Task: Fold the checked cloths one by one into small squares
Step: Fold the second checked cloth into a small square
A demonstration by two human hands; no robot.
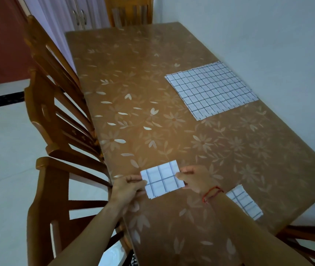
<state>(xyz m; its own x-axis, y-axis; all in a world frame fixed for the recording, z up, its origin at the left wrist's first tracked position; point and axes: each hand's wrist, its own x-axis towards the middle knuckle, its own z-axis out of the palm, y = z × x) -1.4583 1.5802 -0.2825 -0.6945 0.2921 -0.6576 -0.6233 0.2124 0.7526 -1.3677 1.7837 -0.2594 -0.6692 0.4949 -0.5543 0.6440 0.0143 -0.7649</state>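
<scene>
Head camera, going from the left. Beside the brown table with pale flower pattern (pixel 133 73), a row of brown wooden chairs (pixel 57 116). Near the front edge of this table, the left hand (pixel 128 186), pinching with curled fingers and thumb the left side of a small folded white cloth with dark checks (pixel 162 179). Looks already folded down to a compact rectangle of several layers, about three checks by two on the visible face, with edges quite well lined up. Held just over the table or touching it; cannot tell which. On the other side of it, the right hand (pixel 195 179), with a red thread bracelet (pixel 211 194) at the wrist, pinching the right edge in the same manner. Probably at the last fold, or at the final squaring, of this piece. Further back, a flat pile of unfolded white checked cloths (pixel 210 89), well apart from both hands, so clearly more work left; impossible to count the layers. At the right, close to the near edge, a second small folded checked cloth (pixel 244 204), partly hidden behind the right forearm, apparently finished.
</scene>
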